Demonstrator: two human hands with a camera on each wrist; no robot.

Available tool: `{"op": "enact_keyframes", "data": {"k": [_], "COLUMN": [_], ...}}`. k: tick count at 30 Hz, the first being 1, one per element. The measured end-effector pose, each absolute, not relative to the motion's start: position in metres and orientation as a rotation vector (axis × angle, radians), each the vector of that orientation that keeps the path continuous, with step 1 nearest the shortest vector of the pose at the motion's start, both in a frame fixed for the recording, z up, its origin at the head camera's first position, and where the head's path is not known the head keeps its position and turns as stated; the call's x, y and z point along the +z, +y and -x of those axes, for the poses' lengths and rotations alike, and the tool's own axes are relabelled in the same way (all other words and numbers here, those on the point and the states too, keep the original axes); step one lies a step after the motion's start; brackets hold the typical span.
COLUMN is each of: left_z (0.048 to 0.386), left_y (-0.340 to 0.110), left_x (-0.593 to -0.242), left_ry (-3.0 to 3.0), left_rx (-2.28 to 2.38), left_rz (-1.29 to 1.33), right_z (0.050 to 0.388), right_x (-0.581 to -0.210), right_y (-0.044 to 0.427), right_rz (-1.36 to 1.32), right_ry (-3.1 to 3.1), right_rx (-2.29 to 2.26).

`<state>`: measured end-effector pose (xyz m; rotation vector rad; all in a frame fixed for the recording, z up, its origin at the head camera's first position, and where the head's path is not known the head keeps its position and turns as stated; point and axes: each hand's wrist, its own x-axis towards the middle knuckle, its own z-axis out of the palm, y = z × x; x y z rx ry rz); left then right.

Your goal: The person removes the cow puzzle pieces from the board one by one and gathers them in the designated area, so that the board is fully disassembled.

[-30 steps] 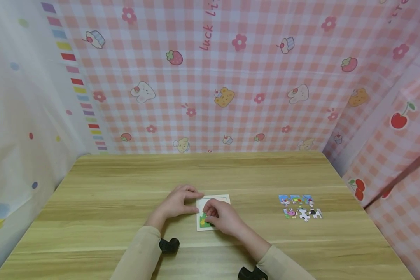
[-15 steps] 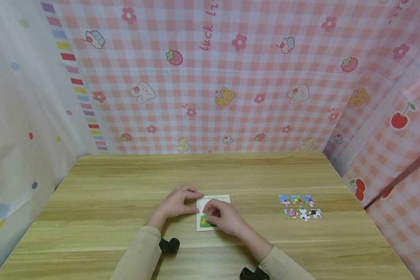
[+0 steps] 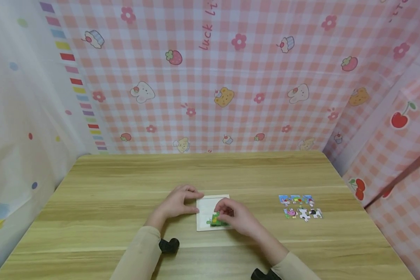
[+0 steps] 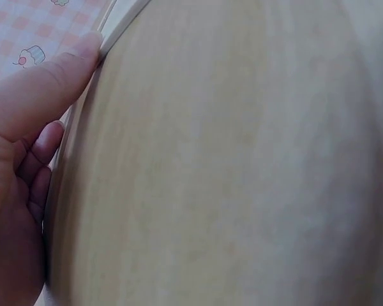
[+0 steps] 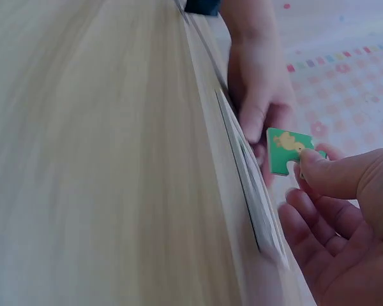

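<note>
A green puzzle piece (image 5: 288,150) with a yellow chick on it is pinched between the thumb and index finger of my right hand (image 3: 239,217). In the right wrist view it is raised off the white puzzle tray (image 3: 206,204). Some green (image 3: 208,222) shows low in the tray, partly hidden by the piece and the hand. My left hand (image 3: 180,201) lies at the tray's left side; its index fingertip touches the upper left corner and its thumb the left edge. The left wrist view shows that thumb (image 4: 51,83) against the tray's rim.
Several loose puzzle pieces (image 3: 300,208) lie in two rows at the right of the wooden table (image 3: 126,175). One of them is turned white side up. A pink checked curtain (image 3: 210,77) hangs behind the table's far edge.
My right hand has lifted the green chick piece from the tray's lower left corner and moved it to the right. White tray floor now shows there. The left hand has stayed put.
</note>
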<state>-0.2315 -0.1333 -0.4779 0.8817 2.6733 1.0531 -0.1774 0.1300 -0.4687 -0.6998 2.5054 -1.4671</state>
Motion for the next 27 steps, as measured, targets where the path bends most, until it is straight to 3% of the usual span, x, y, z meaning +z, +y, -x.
{"op": "enact_keyframes", "data": {"k": [27], "left_z": [0.232], "left_y": [-0.133], "left_x": [-0.480], "left_ry": [2.686], "left_rx": [1.027], "left_rz": [-0.854], "right_z": [0.153], "right_x": [-0.472], "right_y": [0.307], "right_rz": [0.819], "right_ry": [2.764], "right_rx": [-1.367]}}
